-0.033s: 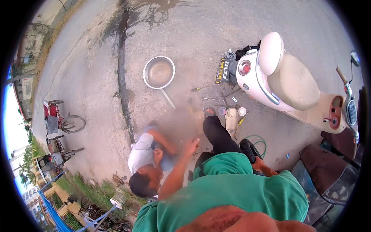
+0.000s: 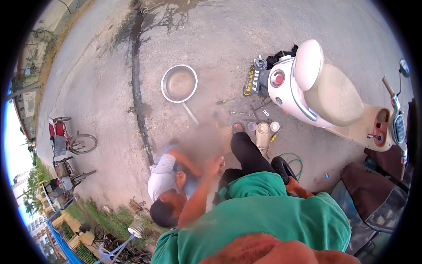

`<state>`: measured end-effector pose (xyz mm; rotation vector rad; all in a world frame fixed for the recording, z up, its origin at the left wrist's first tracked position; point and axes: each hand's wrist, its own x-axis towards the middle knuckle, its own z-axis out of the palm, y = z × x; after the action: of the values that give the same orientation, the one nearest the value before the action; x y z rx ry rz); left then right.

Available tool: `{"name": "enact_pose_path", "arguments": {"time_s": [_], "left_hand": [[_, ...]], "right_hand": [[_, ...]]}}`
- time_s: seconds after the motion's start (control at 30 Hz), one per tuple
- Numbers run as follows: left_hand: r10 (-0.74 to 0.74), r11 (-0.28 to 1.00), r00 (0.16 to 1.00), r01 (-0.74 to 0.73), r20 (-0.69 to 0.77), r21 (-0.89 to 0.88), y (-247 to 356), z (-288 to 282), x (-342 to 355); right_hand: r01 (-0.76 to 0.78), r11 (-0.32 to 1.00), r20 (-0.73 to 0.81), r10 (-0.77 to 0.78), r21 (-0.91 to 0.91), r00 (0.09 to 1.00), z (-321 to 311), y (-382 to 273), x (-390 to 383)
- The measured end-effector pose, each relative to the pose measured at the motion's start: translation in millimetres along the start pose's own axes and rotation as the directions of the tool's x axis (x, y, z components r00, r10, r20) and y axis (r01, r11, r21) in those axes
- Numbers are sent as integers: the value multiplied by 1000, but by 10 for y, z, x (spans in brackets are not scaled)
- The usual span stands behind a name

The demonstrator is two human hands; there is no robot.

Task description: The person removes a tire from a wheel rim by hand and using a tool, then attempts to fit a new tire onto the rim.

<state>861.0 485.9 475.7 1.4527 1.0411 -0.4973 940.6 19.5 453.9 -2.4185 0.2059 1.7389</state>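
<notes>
Head view: I see the left hand (image 2: 214, 166) loosely curled, below-left of the tray (image 2: 262, 143); blur keeps me from telling what, if anything, it grips. The right hand (image 2: 292, 186) is at the tyre (image 2: 277, 166), below-right of the tray, its grip and opening hidden from me. Should it slip, I reckon the tyre could roll onto the hose (image 2: 301, 166) lower right of the tray; a shifting foot (image 2: 238, 127) just left could tip the tray
</notes>
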Motion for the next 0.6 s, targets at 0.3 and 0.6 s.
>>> {"name": "enact_pose_path", "arguments": {"time_s": [0.3,0.6], "left_hand": [[-142,978,977,164,-162,130,1122,-1780,788],[-89,479,973,-147,214,865,2674,-2840,2027]], "right_hand": [[7,963,-26,0,271,1000,-484,-1228,271],[-44,880,13,43,472,999,-1406,-2774,391]]}}
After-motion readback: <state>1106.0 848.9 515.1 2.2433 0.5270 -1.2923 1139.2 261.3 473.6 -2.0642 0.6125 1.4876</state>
